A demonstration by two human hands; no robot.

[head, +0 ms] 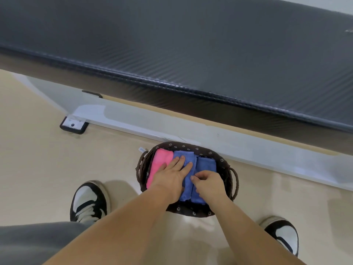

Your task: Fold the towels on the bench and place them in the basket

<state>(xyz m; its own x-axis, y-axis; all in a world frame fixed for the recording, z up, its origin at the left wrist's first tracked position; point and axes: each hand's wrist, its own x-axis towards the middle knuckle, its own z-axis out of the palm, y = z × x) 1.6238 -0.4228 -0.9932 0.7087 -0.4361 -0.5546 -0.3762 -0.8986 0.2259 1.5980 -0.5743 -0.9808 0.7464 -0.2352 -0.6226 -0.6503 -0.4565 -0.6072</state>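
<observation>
three folded towels are seen packed side by side in the basket [183, 145], which is set on the floor [47, 150] just in front of the bench [191, 44]: a pink towel [159, 161] at the left, a middle blue towel [188, 157], and a right blue towel [205, 164]. the left hand [172, 175] is laid flat across the pink towel and the middle blue towel, its fingers [188, 166] straight and slightly spread, pressing down. the right hand [209, 181] is curled, and the inner edge of the right blue towel appears to be pinched between thumb and fingertips [193, 178], at the seam with the middle one. no towel is seen on the part of the bench in view, so the task is judged to be nearly done. several slips are possible from here. if the pinched edge is pulled up rather than tucked down, the fold of the right blue towel could be opened and a loose flap left sticking out. if the flat hand is lifted quickly, the tightly wedged towels could spring up and the middle one could be dragged out of line. if too much weight is put on one side, the basket could be tipped or slid across the smooth floor. whether more towels lie farther along the bench cannot be told.
</observation>
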